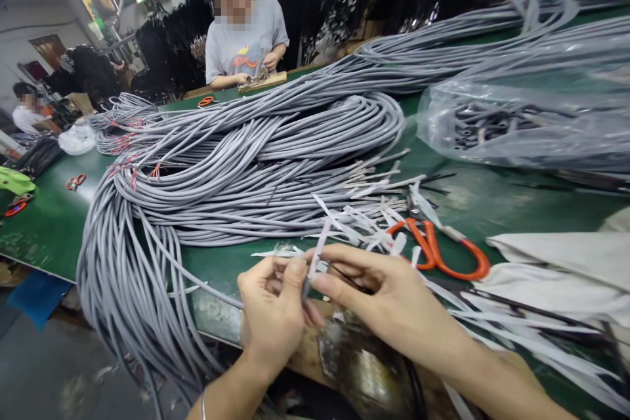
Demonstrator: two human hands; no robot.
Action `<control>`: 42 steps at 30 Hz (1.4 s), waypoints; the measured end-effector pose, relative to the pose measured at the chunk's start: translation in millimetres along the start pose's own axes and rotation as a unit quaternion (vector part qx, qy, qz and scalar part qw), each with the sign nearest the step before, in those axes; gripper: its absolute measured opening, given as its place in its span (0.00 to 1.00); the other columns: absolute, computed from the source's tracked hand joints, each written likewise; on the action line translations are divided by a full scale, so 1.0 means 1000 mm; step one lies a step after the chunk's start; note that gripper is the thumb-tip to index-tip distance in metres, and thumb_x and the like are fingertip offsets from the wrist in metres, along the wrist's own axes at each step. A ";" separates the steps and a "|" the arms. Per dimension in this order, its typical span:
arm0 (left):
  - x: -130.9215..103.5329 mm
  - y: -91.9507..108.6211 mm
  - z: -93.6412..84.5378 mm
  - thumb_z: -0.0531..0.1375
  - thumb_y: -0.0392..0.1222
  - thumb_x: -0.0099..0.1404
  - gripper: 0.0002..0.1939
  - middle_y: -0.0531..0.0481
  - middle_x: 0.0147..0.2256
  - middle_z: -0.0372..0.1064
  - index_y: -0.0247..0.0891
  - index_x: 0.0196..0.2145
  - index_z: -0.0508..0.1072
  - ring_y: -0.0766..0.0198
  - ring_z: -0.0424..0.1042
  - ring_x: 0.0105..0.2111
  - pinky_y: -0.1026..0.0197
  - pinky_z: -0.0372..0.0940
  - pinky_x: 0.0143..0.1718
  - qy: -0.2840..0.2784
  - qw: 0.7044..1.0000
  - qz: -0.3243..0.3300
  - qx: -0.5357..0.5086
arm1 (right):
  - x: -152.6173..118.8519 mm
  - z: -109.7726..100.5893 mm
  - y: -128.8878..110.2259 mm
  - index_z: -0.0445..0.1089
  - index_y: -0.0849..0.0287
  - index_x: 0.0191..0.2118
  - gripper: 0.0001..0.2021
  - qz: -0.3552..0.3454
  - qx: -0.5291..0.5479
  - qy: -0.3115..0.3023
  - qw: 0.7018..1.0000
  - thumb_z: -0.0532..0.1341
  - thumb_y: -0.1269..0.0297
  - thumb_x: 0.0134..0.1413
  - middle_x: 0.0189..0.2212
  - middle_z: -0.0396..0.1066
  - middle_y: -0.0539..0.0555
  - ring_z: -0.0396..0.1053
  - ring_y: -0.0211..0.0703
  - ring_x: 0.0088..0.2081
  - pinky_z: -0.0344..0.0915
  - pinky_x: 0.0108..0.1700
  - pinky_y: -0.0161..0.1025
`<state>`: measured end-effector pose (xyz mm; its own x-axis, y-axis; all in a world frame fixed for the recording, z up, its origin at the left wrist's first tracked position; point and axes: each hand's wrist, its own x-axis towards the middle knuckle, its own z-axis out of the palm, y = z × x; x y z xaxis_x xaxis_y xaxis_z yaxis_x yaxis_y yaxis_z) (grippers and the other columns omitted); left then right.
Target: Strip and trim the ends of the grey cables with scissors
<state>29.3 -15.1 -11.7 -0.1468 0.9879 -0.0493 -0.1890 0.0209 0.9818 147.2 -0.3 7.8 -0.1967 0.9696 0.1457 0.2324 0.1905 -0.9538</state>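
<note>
Over the green counter (457, 177), steady the round grey cable (224, 296) in your pinched left fingers (295, 273), right fingers (329, 286) closed on its end.

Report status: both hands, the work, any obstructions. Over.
Left hand closed on a round grey cable. Right hand at narrow pale strip, exact grip unclear. Orange-handled scissors and loose white strips close beyond, on green tabletop.

The left hand (278, 302) is raised with fingers curled and thumb pressed on the forefinger, a thin band at its wrist. The right hand (374, 289) meets it, thumb and forefinger pinched, its forearm slanting in from lower right.
</note>
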 end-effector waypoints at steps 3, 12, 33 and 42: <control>-0.001 0.000 0.000 0.63 0.57 0.55 0.21 0.57 0.09 0.60 0.34 0.22 0.69 0.68 0.62 0.08 0.69 0.55 0.09 -0.013 1.000 -0.007 0.010 | -0.003 0.002 -0.001 0.69 0.58 0.20 0.18 -0.042 -0.063 0.064 0.995 0.58 0.51 0.51 0.13 0.64 0.49 0.59 0.35 0.15 0.56 0.17 0.33; 0.001 0.000 -0.003 0.61 0.60 0.55 0.23 0.57 0.13 0.62 0.36 0.22 0.65 0.69 0.63 0.08 0.69 0.57 0.11 0.083 0.995 0.063 -0.007 | 0.012 -0.008 0.009 0.61 0.56 0.15 0.20 0.042 -0.061 -0.056 0.996 0.57 0.50 0.49 0.11 0.62 0.49 0.60 0.36 0.15 0.57 0.17 0.33; 0.009 0.009 -0.013 0.66 0.53 0.51 0.24 0.52 0.21 0.56 0.37 0.14 0.59 0.65 0.58 0.26 0.61 0.59 0.33 -0.086 0.973 -0.022 -0.214 | 0.000 0.000 0.012 0.75 0.52 0.25 0.11 -0.132 -0.112 0.032 0.984 0.55 0.70 0.46 0.23 0.77 0.51 0.74 0.44 0.23 0.72 0.26 0.35; 0.008 0.033 -0.070 0.63 0.48 0.60 0.16 0.58 0.11 0.35 0.41 0.18 0.67 0.66 0.49 0.21 0.64 0.57 0.29 -0.020 0.935 0.174 -0.308 | 0.011 -0.006 0.017 0.73 0.55 0.20 0.11 -0.102 -0.142 0.059 0.983 0.57 0.64 0.47 0.13 0.70 0.49 0.65 0.38 0.15 0.60 0.17 0.33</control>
<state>-46.4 -17.0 7.7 -0.2696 0.9237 0.2722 -0.6622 -0.3831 0.6440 154.8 14.8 -4.7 -0.1595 0.9143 0.3722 0.4595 0.4025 -0.7918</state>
